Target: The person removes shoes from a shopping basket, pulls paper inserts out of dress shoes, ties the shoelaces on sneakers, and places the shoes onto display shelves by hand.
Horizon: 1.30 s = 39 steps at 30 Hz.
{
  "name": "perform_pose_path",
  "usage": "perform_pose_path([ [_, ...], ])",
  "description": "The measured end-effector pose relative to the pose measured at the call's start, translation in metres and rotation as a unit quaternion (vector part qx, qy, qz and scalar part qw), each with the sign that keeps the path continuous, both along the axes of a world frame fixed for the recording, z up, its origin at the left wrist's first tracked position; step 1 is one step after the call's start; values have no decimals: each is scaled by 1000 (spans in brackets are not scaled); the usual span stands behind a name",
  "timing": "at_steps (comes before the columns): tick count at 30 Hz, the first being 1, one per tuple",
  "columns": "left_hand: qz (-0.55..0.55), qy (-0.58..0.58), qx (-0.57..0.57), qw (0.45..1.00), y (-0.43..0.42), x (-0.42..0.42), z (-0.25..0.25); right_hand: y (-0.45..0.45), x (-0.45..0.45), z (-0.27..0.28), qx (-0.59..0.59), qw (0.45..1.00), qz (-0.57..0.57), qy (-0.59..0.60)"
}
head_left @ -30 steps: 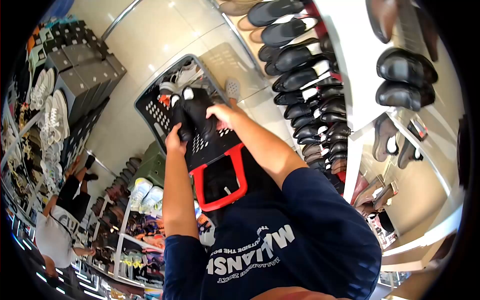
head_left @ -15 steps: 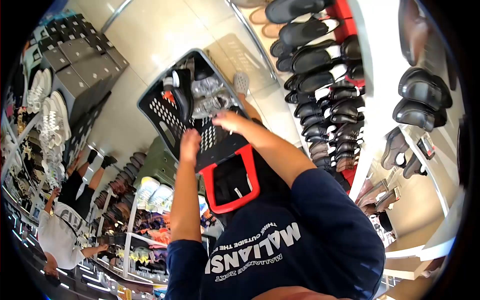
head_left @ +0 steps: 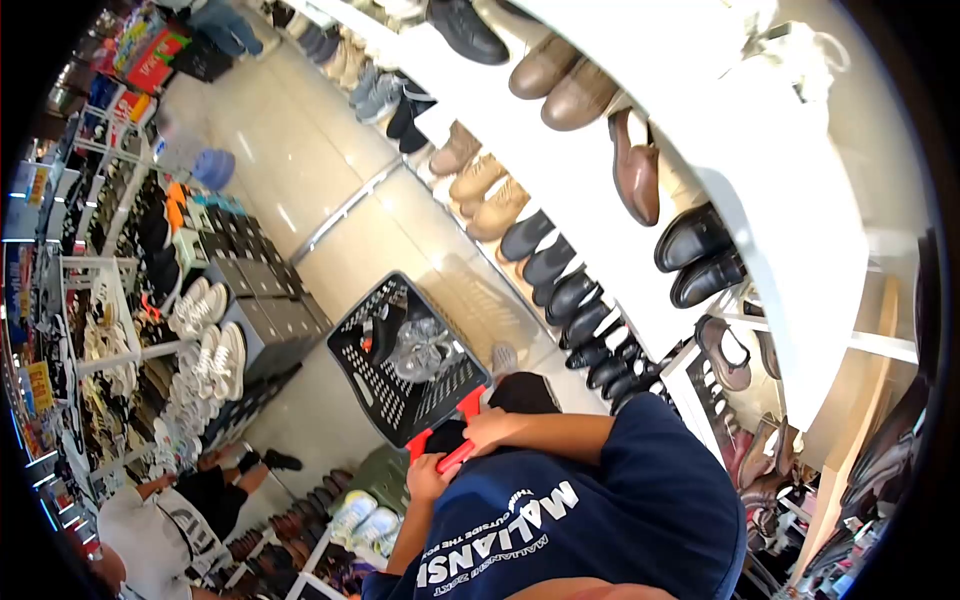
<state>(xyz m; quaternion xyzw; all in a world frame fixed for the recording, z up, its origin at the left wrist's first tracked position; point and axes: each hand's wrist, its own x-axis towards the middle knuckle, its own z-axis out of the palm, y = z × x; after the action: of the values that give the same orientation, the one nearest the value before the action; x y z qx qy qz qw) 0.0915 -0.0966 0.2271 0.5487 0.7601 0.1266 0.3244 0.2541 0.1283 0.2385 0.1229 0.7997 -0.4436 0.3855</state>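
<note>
A dark grey basket (head_left: 402, 408) with perforated sides stands in front of my body, its red handle (head_left: 470, 403) turned toward me. Fingers of my left hand (head_left: 427, 478) wrap round the handle near its left part. My right hand (head_left: 490, 430) is closed on the same handle, a little higher and to the right. Inside the basket lie black shoes (head_left: 382, 335) and something wrapped in clear plastic (head_left: 425, 352).
Shelves of dark shoes (head_left: 572, 300) run along the right. On the left are stacked grey shoe boxes (head_left: 262, 320) and racks of white sneakers (head_left: 228, 362). A person in a white shirt (head_left: 140, 530) is at the lower left. A metal rail (head_left: 345, 208) crosses the floor.
My hands have left the shoes in the basket and closed on the red handle. The view has swung up the aisle, and the basket appears lower and smaller.
</note>
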Motion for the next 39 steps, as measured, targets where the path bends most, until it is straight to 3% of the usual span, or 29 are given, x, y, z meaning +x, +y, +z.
perform_pose_path([
  [1, -10, 19, 8, 1000, 13, -11, -1, -11, -11, -24, 41, 998, 6, 49],
  [2, -20, 38, 13, 999, 26, -21, -2, -7, -27, -15, 48, 998, -4, 44],
  [6, 59, 55, -143, 987, 77, -58, 10, -9, -71, -27, 131, 982, -74, 110],
  [11, 53, 90, -134, 985, 133, -123, 16, 24, -141, -51, 211, 959, -120, 148],
  [14, -11, 145, -178, 973, 145, -141, -3, 37, -152, -57, 169, 975, -109, 96],
  [15, -52, 124, -158, 978, 138, -151, -28, 40, -153, -63, 192, 972, -107, 87],
  [18, -50, 81, -222, 970, 144, -159, -35, 33, -162, -96, 212, 973, -65, 65],
  [21, -57, 67, -241, 967, 162, -178, -42, 36, -184, -108, 180, 963, -197, -24],
  [27, -59, 111, -256, 959, 226, -245, -57, 94, -244, -103, 224, 951, -204, 57],
  [32, -83, 130, -282, 947, 280, -291, -64, 151, -293, -111, 183, 970, -156, 30],
  [35, -68, 181, -214, 958, 296, -319, -84, 197, -325, -113, 104, 976, -194, -11],
  [37, 34, 191, -269, 943, 340, -316, -40, 223, -350, -106, 150, 977, -153, -19],
  [39, 69, 204, -282, 935, 380, -331, -23, 256, -369, -77, 180, 969, -168, 9],
])
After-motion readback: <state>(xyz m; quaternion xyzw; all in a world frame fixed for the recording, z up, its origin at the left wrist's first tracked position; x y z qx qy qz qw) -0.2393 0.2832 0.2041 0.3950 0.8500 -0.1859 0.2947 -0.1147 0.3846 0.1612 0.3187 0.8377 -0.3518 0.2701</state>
